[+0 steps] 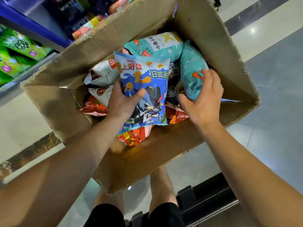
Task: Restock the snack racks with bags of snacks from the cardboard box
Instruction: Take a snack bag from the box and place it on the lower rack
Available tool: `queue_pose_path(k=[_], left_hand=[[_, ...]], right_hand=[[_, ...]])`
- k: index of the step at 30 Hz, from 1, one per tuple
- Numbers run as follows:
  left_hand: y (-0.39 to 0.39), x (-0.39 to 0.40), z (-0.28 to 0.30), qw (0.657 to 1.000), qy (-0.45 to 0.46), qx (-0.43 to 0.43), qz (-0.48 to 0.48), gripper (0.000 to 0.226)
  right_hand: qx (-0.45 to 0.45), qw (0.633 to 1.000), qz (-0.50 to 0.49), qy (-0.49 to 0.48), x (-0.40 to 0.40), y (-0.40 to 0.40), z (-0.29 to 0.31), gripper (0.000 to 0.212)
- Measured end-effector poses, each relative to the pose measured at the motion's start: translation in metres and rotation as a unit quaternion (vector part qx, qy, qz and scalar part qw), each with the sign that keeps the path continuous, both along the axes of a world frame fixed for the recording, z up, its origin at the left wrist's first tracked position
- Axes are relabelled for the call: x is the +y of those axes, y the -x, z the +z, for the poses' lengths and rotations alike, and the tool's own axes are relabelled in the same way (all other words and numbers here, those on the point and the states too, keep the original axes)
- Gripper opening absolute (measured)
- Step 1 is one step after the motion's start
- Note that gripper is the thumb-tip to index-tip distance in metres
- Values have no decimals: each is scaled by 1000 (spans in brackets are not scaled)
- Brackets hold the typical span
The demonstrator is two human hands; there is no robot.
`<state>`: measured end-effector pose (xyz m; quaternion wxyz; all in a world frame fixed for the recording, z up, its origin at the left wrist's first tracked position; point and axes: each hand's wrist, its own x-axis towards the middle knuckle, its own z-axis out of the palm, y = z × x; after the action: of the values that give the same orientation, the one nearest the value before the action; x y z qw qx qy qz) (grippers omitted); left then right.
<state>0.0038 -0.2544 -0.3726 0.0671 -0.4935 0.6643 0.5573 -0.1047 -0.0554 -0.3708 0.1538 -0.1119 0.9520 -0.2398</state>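
An open cardboard box stands on the floor below me, filled with several snack bags. My left hand grips a blue snack bag with a cartoon figure, thumb on its front, lifted above the pile. My right hand curls around a teal bag with a shrimp print at the box's right side. Another teal and white bag lies at the far end. White bags with chocolate rings and red-orange bags lie beneath.
The snack rack with a blue shelf edge runs along the upper left, holding green bags and other packs. Grey and white floor tiles surround the box. A dark frame sits by my legs at the bottom.
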Motion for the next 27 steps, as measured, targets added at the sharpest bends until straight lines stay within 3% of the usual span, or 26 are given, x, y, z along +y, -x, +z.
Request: queue_pose_path(k=[3,5,8,12,16,18,22,25,27], left_hand=[[1,3,-9,1000,2,-6,6,60],[1,4,-11,1000,9,-4,8,54],[-4,4,-5,999,47,-7,7,52],[-13,-6,15,993,104,4,50,56],[-38,-34,24,983,135,-15,120,58],[-53,-48,25,979,142,-21,147,60],[-70,-69,22,973,132,6,186,56],[-79,-76,15,975,114,14,189,54],[-82,-77,12,978,93,19,187,58]], right_hand=[[-89,990,-10,-111,11,31,-27,112],[-128,983,-12,-133,12,34,-40,108],[-67,982,36,-174,0,13,-37,97],[-9,986,79,-145,-28,-37,-18,101],[-214,970,113,-17,-56,-62,-16,116],[-257,953,157,-27,-60,-56,-21,111],[-112,958,246,-97,-63,-26,-28,81],[17,912,356,-202,-71,-3,-40,95],[23,876,416,-242,-81,7,-43,101]])
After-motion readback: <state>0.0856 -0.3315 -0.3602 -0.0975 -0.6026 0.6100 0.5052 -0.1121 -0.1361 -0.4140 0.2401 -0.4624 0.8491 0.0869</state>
